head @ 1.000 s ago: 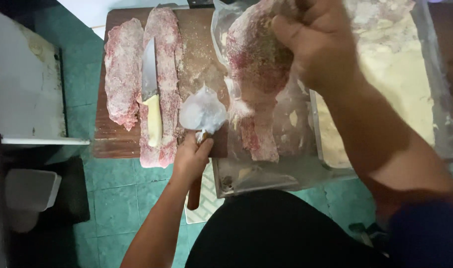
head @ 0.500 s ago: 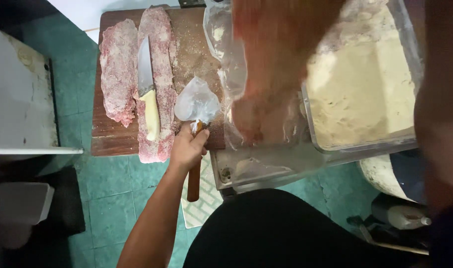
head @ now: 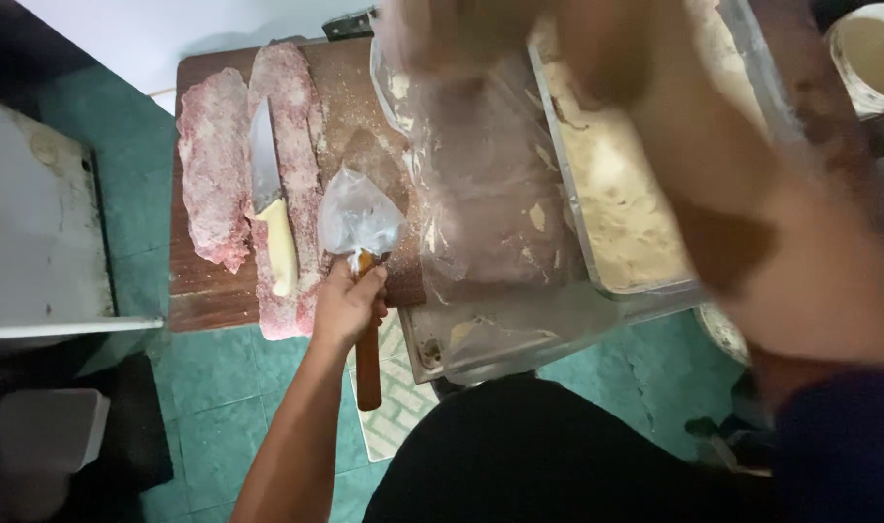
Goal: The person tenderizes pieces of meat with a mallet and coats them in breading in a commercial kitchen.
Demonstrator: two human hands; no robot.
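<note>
My left hand [head: 345,305] grips the wooden handle [head: 367,363] of a tool whose head is wrapped in clear plastic [head: 360,218], resting on the wooden cutting board [head: 355,107]. Two coated meat strips [head: 213,165] lie on the board's left part. A knife with a pale handle [head: 268,208] rests on the second strip [head: 297,116]. My right hand [head: 452,39], close to the camera and heavily blurred, is up at the top with a clear plastic sheet [head: 481,194] hanging from it over a brownish piece of meat. Its arm crosses the right side of the view.
A clear tub of pale crumb coating [head: 616,213] sits in a metal tray [head: 519,339] right of the board. A white bucket [head: 873,53] stands at the top right and a white appliance top [head: 35,223] at the left. The floor has green tiles [head: 219,387] and a small mat [head: 403,407].
My right hand has swung upward and turned to blur; the plastic-covered meat it held upright now hangs lower over the tray. My left hand keeps its hold on the tool.
</note>
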